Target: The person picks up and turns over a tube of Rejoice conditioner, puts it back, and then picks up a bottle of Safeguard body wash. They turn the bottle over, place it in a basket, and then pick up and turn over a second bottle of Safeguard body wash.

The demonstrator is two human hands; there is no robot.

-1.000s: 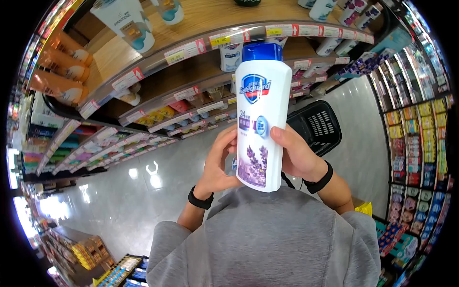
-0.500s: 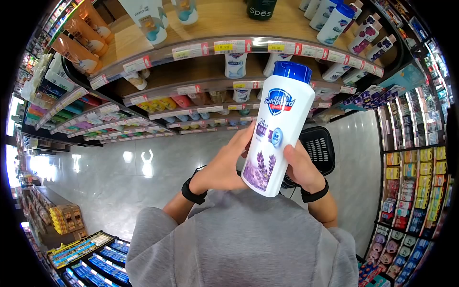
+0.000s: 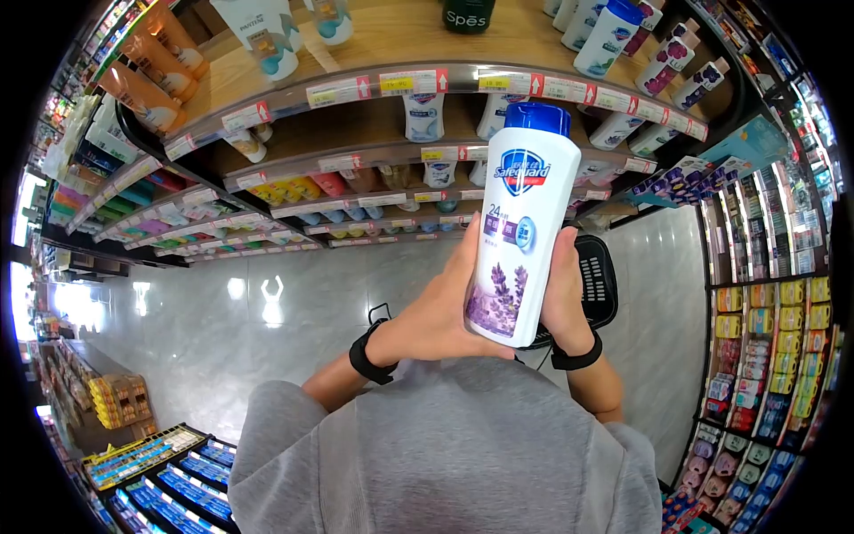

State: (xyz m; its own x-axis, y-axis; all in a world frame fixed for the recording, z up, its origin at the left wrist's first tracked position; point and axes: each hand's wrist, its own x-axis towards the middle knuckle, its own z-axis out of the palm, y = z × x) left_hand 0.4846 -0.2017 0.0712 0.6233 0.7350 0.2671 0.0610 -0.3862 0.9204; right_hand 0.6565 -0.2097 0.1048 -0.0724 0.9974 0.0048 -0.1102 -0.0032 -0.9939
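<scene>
A white Safeguard body wash bottle [image 3: 525, 214] with a blue cap and a lavender picture is held up in front of my chest, its front label facing me and its top leaning slightly right. My left hand [image 3: 445, 307] wraps the bottle's lower left side, with part of the fingers hidden behind it. Along the right side, my right hand [image 3: 562, 289] grips the bottle, its thumb pointing up and the other fingers out of sight behind. Both wrists wear black bands.
Ahead stands a curved wooden store shelf [image 3: 382, 53] with several bottles and price tags. A black shopping basket [image 3: 596, 280] is on the grey tiled floor [image 3: 311, 303] behind my right hand. Packed racks [image 3: 765, 347] line the right; blue packages [image 3: 182, 489] are at lower left.
The bottle has turned more upright and its label faces me more squarely. My right hand has shifted up along its side, thumb now pointing up. The view has moved slightly.
</scene>
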